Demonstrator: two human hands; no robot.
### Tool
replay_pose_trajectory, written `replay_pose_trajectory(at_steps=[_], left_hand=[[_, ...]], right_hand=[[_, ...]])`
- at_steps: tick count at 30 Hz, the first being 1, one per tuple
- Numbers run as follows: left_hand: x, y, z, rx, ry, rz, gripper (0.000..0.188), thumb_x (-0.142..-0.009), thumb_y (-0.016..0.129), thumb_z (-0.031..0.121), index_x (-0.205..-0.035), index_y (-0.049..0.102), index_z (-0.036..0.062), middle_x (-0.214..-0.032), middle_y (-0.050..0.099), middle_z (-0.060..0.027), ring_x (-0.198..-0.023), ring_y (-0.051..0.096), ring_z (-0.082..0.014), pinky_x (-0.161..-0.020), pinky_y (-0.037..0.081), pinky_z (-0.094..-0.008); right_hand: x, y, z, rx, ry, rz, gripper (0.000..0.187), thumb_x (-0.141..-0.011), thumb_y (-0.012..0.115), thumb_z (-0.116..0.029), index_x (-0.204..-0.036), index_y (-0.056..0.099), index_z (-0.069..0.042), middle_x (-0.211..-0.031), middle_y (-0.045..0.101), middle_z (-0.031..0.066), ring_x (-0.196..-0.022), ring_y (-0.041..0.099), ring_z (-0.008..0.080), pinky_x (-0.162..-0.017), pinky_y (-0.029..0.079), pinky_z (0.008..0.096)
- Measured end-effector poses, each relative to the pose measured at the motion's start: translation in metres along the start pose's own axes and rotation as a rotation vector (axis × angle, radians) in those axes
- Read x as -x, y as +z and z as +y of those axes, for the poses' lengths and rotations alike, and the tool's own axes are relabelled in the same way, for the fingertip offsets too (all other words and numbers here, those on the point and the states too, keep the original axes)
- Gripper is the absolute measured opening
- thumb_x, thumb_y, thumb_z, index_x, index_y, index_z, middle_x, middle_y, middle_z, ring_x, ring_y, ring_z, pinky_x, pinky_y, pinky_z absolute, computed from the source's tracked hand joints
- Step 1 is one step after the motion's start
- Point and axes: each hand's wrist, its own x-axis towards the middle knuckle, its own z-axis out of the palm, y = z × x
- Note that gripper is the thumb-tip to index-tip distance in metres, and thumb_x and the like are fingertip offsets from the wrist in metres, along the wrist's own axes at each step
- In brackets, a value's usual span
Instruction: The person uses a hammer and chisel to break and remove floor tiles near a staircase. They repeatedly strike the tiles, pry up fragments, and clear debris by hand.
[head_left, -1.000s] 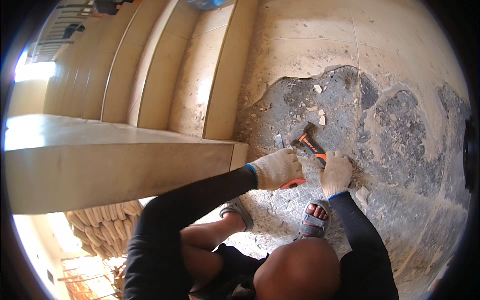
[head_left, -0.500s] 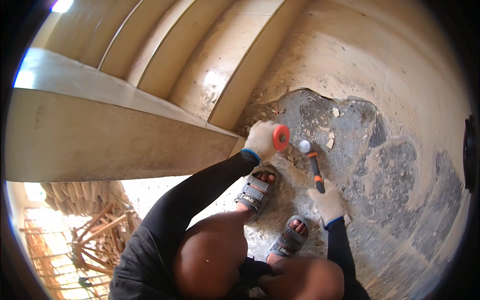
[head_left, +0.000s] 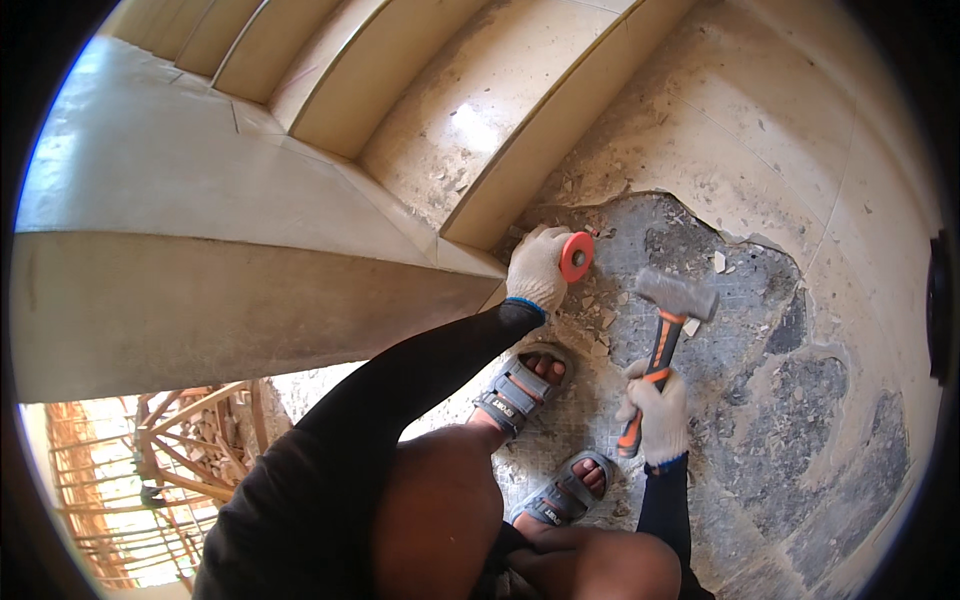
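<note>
My left hand point(head_left: 537, 266), in a white knit glove, is closed around a chisel with a round red hand guard point(head_left: 577, 257). Its blade is hidden behind the guard and hand, low by the foot of the bottom step. My right hand point(head_left: 660, 410), gloved alike, grips a hammer point(head_left: 667, 340) by its black and orange handle. The grey hammer head is lifted to the right of the red guard, apart from it. Beneath both tools lies broken grey floor bed point(head_left: 735, 340) with loose tile chips point(head_left: 720, 262).
Tiled stairs point(head_left: 540, 130) rise to the upper left, beside a low ledge wall point(head_left: 240, 310). Unbroken beige tiles point(head_left: 760, 150) border the broken patch. My sandalled feet point(head_left: 522, 388) stand near the tools. Wooden pieces point(head_left: 195, 440) and a lattice show at lower left.
The hammer has swung up and away from the chisel guard, its head now turned sideways. My left hand keeps its hold on the chisel. The whole view has shifted slightly.
</note>
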Motion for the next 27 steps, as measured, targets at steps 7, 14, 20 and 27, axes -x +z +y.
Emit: replay_pose_trajectory(at_steps=[7,14,20,27], left_hand=[[-0.007,-0.015,-0.001,0.133,-0.06,-0.041,0.027,-0.086,0.073,0.01,-0.113,0.078,0.0094,-0.116,0.075,-0.0187,-0.115,0.067,-0.043,-0.1,0.055,-0.0499],[-0.024,-0.031,-0.004,0.057,-0.165,-0.117,0.027,-0.093,0.075,0.025,-0.113,0.08,0.0074,-0.116,0.076,-0.0241,-0.113,0.071,-0.0447,-0.098,0.057,-0.0502],[-0.06,-0.054,-0.002,-0.111,-0.247,-0.471,0.036,-0.086,0.086,0.018,-0.121,0.079,0.0127,-0.108,0.08,-0.0108,-0.102,0.077,-0.0253,-0.091,0.058,-0.0383],[-0.12,-0.1,0.013,-0.104,-0.464,-1.019,0.031,-0.091,0.082,0.014,-0.119,0.078,0.0004,-0.106,0.076,-0.0041,-0.091,0.068,-0.0149,-0.083,0.056,-0.0358]], right_hand=[[-0.036,0.012,-0.025,0.163,-0.112,0.099,0.023,-0.098,0.075,-0.02,-0.104,0.069,0.002,-0.074,0.065,0.0032,-0.052,0.062,0.0132,-0.049,0.049,0.0315],[-0.072,0.05,-0.018,0.286,0.0,0.071,0.038,-0.096,0.077,-0.033,-0.097,0.07,0.004,-0.067,0.066,0.0066,-0.054,0.067,0.0177,-0.052,0.053,0.0369],[-0.103,0.064,0.014,0.471,-0.026,0.01,0.049,-0.091,0.08,-0.044,-0.092,0.072,0.004,-0.073,0.069,0.0243,-0.068,0.073,0.0378,-0.065,0.054,0.0502],[-0.114,0.067,0.013,0.563,-0.22,0.071,0.052,-0.091,0.073,-0.044,-0.097,0.071,0.007,-0.076,0.071,0.029,-0.078,0.076,0.0453,-0.072,0.059,0.0516]])
